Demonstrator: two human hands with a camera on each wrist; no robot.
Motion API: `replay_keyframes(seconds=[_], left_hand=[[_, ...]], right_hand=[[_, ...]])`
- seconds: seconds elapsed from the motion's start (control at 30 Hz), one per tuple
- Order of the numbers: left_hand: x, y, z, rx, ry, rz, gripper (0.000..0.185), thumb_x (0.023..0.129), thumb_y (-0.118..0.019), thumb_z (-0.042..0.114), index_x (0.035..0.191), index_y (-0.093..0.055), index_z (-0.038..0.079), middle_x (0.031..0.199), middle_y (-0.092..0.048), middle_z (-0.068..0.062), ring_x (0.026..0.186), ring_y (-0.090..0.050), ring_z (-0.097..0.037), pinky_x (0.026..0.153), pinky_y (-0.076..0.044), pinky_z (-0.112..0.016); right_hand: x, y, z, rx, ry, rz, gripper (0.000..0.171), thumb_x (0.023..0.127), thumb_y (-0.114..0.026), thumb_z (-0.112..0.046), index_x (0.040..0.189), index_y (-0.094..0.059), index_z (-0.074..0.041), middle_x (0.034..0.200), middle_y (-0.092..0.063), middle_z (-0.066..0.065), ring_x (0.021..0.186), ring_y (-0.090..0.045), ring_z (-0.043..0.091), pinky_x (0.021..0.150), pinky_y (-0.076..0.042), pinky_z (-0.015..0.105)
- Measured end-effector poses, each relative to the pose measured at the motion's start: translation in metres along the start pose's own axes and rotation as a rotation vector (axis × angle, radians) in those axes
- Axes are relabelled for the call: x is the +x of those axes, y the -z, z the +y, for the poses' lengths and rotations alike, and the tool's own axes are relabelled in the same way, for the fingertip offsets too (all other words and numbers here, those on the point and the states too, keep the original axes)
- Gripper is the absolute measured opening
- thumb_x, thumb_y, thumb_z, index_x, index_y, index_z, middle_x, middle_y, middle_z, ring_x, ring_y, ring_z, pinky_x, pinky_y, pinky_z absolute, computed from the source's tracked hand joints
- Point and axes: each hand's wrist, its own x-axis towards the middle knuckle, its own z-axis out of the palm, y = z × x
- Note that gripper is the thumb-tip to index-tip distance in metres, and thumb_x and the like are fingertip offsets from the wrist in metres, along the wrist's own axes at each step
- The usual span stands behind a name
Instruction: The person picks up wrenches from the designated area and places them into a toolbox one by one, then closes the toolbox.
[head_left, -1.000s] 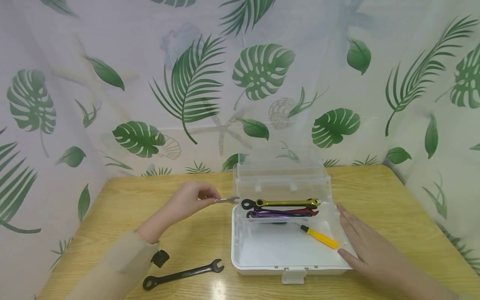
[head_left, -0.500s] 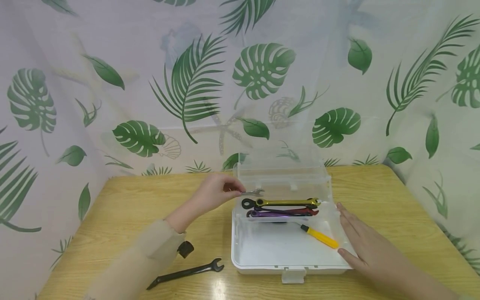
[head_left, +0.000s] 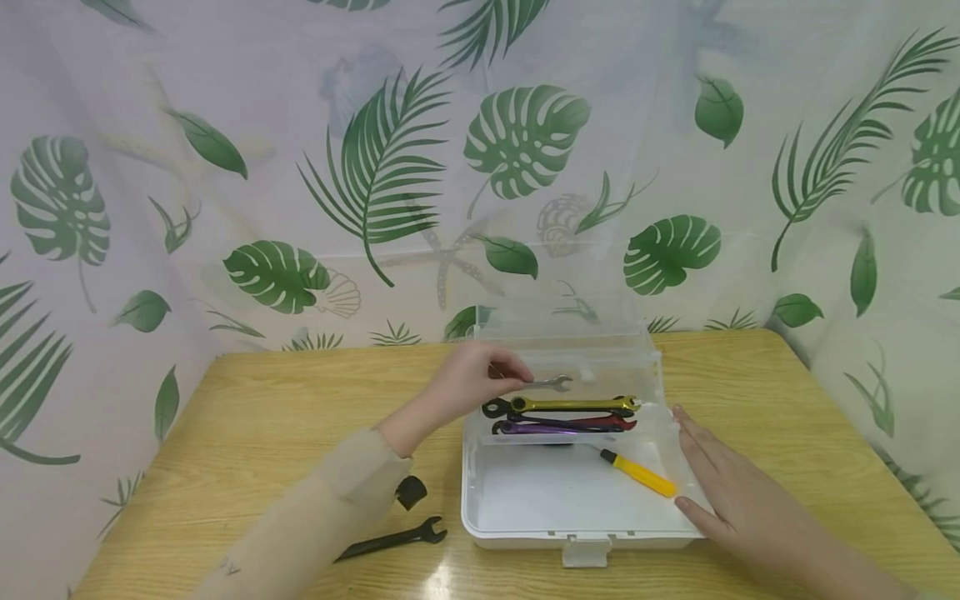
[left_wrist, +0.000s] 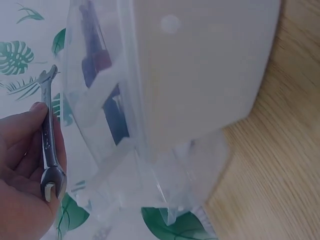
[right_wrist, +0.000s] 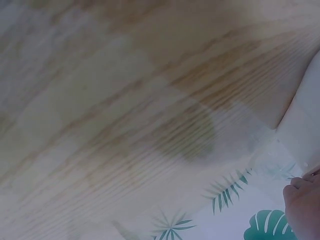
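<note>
Left hand (left_wrist: 22, 165) pinches silver wrench (left_wrist: 48, 135), seemingly clear of box (head_left: 480, 517).

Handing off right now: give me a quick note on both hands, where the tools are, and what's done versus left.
Left hand pinches a small silver wrench, held above the open plastic box, over its tray.
Right hand lies flat, fingers straight, against the box's right edge.
Done: gold wrench, red wrench and purple wrench lie in the tray; yellow-handled screwdriver lies on the box floor.
Left: silver wrench not yet set down; black wrench lies on the table, left of the box.
</note>
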Motion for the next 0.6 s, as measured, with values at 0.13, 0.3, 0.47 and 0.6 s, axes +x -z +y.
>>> replay_keyframes(seconds=[0.13,0.3,0.47,0.6], left_hand=[[0.006,-0.006,0.004,-0.017,0.002,-0.003,0.01,0.096,-0.077,0.003,0.104,-0.082,0.004,0.105,-0.082,-0.011,0.095,-0.078,-0.022,0.081,-0.059,-0.015],[0.012,-0.014,0.008,-0.046,-0.004,-0.027,0.011,0.097,-0.075,0.002,0.106,-0.082,0.003,0.106,-0.083,-0.012,0.095,-0.078,-0.023,0.081,-0.059,-0.014],[0.017,-0.023,0.013,-0.033,-0.006,-0.037,0.011,0.098,-0.075,0.002,0.106,-0.083,0.004,0.106,-0.083,-0.011,0.096,-0.078,-0.022,0.081,-0.059,-0.014],[0.019,-0.03,0.017,-0.005,0.008,-0.031,0.011,0.098,-0.074,0.001,0.105,-0.082,0.004,0.106,-0.083,-0.011,0.097,-0.078,-0.022,0.082,-0.058,-0.014]], right_hand=[[0.0,0.0,0.0,-0.001,0.008,0.016,0.085,0.105,-0.062,-0.044,0.165,-0.026,0.004,0.178,-0.019,0.014,0.157,-0.037,0.032,0.118,0.015,0.003],[0.001,0.001,-0.002,0.022,-0.023,-0.03,0.086,0.107,-0.058,-0.048,0.167,-0.023,0.002,0.18,-0.015,0.012,0.156,-0.038,0.037,0.114,0.018,0.001],[0.0,-0.001,0.0,0.011,0.007,0.012,0.085,0.106,-0.061,-0.045,0.166,-0.025,0.004,0.179,-0.016,0.012,0.163,-0.028,0.029,0.117,0.016,0.002],[-0.001,-0.006,0.002,-0.011,0.069,0.098,0.085,0.103,-0.065,-0.04,0.165,-0.027,0.005,0.179,-0.018,0.013,0.164,0.005,0.002,0.122,0.012,0.005]])
